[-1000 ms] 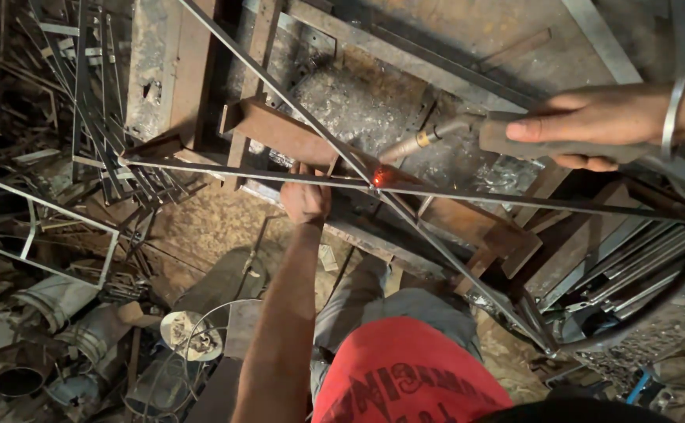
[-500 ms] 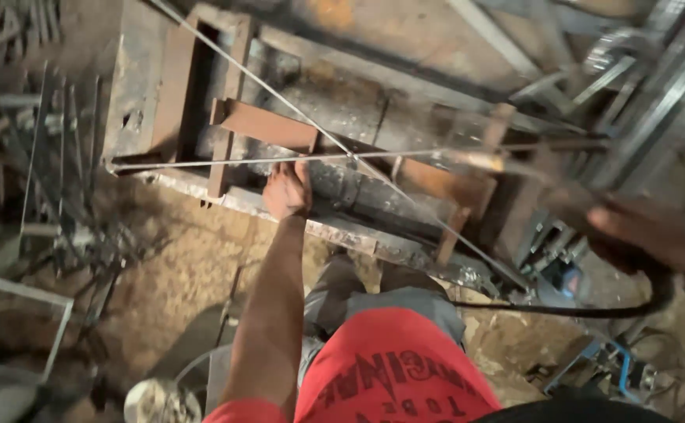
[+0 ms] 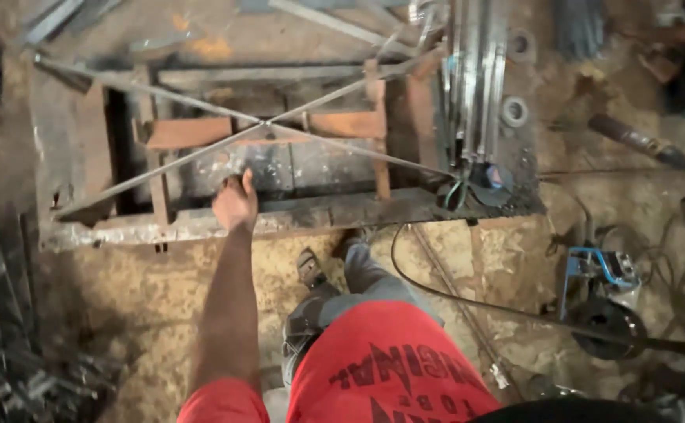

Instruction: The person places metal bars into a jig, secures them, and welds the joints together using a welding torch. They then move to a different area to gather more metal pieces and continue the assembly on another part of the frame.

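Left hand point(image 3: 235, 202): fingers loosely curled, thumb up, gripping nothing I can make out; it rests at the front edge of the metal work table point(image 3: 84, 157), just below the two crossed thin steel rods point(image 3: 264, 124). Rods form an X over the table's frame, meeting at centre above two rusty flat plates point(image 3: 190, 131). Right hand out of view. Bundle of steel bars point(image 3: 476, 70) lies at table's right end. Black cable point(image 3: 436, 290) loops across the dirt floor toward an angle grinder point(image 3: 605, 301).
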